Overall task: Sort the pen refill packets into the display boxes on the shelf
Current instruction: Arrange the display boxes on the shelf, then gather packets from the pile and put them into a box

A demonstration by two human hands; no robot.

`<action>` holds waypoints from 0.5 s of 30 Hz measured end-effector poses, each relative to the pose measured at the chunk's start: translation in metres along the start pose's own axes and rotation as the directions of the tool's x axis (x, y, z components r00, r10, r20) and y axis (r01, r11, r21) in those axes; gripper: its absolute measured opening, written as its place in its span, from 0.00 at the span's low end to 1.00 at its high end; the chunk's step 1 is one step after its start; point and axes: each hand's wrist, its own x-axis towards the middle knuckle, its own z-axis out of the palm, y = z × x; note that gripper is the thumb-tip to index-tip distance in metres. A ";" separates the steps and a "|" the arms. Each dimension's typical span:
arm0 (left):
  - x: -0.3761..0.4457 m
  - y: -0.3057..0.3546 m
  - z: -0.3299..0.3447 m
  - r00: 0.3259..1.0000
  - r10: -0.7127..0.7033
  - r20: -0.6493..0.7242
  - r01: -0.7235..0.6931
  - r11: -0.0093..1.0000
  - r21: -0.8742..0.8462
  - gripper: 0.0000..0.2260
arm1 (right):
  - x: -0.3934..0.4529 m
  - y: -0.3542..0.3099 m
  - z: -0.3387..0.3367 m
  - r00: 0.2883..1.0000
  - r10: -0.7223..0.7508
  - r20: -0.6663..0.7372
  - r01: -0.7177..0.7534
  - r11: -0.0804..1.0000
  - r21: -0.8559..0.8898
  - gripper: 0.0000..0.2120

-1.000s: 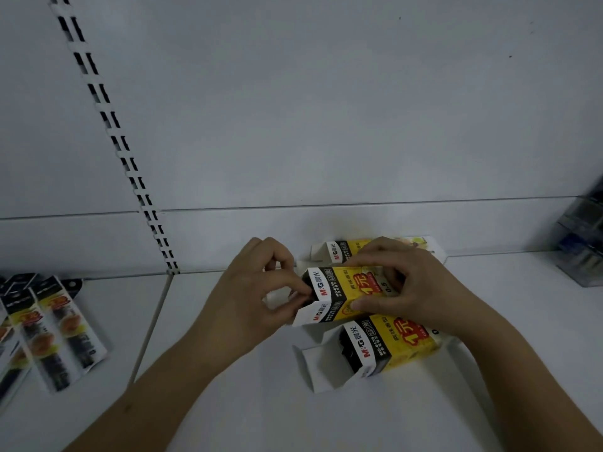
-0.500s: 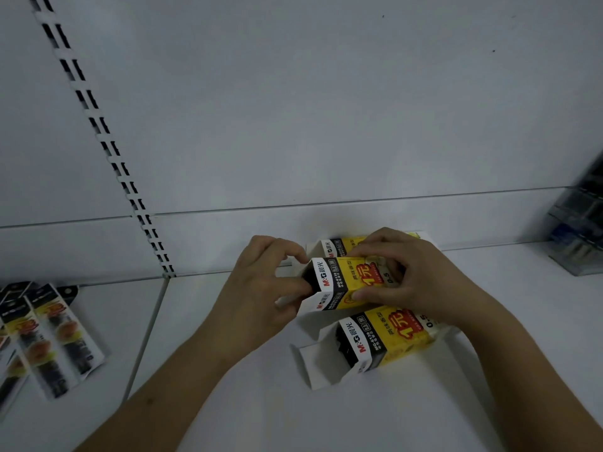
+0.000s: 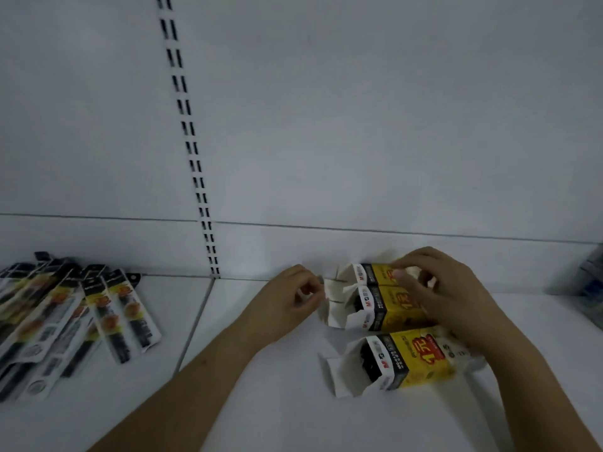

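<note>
Three yellow-and-black display boxes lie side by side on the white shelf, open ends facing left. The back box sits against the wall, the middle box is pressed next to it, and the front box shows black refills inside. My right hand lies over the back and middle boxes, fingers curled round the middle one. My left hand has curled fingers that pinch the edge of the middle box's white flap. Several refill packets lie fanned out at the far left.
A slotted upright rail runs down the white back wall. A seam splits the shelf into two panels. A clear plastic holder stands at the right edge.
The middle box came down from my hands onto the shelf, beside the back box. My left hand slid out to the flap's edge. The view swung left, showing more packets.
</note>
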 end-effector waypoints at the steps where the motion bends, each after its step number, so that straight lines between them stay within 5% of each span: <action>1: -0.002 -0.001 -0.003 1.000 0.001 -0.006 0.000 1.000 0.031 0.02 | 0.004 -0.013 0.000 0.999 -0.025 -0.024 0.025 1.000 -0.003 0.10; 6: -0.037 0.003 -0.040 1.000 -0.007 -0.024 0.013 0.967 0.255 0.10 | 0.041 -0.116 0.014 0.974 -0.214 -0.074 0.222 0.966 0.131 0.11; 10: -0.100 -0.008 -0.088 0.974 -0.069 -0.217 0.129 0.952 0.278 0.09 | 0.077 -0.201 0.068 0.954 -0.289 -0.084 0.301 0.915 0.270 0.13; 15: -0.187 -0.038 -0.172 0.814 -0.238 -0.530 0.395 0.896 0.203 0.04 | 0.090 -0.290 0.167 0.939 -0.341 0.051 0.299 0.878 0.373 0.13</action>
